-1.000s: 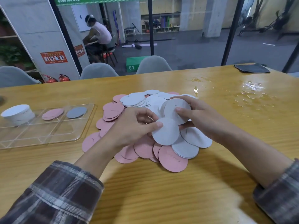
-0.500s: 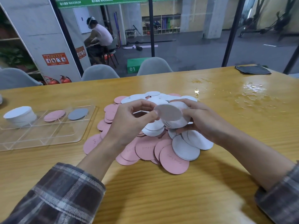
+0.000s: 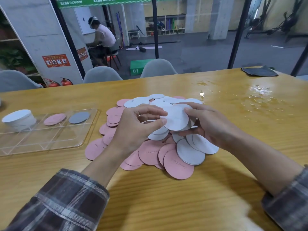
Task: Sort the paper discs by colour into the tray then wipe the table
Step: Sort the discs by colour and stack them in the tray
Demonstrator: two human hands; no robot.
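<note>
1. Holding a small stack of white discs [image 3: 176,120] above the bench [image 3: 166,197], the right grip [image 3: 210,125] curls fingers and thumb round its right edge.
2. The left grip [image 3: 133,129] pinches the stack's left edge between thumb and forefinger.
3. Directly beneath both grips lies a loose pile of pink and white discs [image 3: 150,153]; faint writing on the pink ones is too small to read.
4. Well to the left of the left grip sits a clear tray [image 3: 50,142], holding a white stack [image 3: 20,120], one pink disc [image 3: 54,119] and one grey disc [image 3: 79,117] in separate compartments.
5. Beyond the right grip a wet patch [image 3: 260,92] shines on the bench, with a dark cloth [image 3: 259,71] farther off.
6. Behind the bench, a green banner [image 3: 103,0] reads "MAXIMUM" and a green box [image 3: 135,70] reads "01".
</note>
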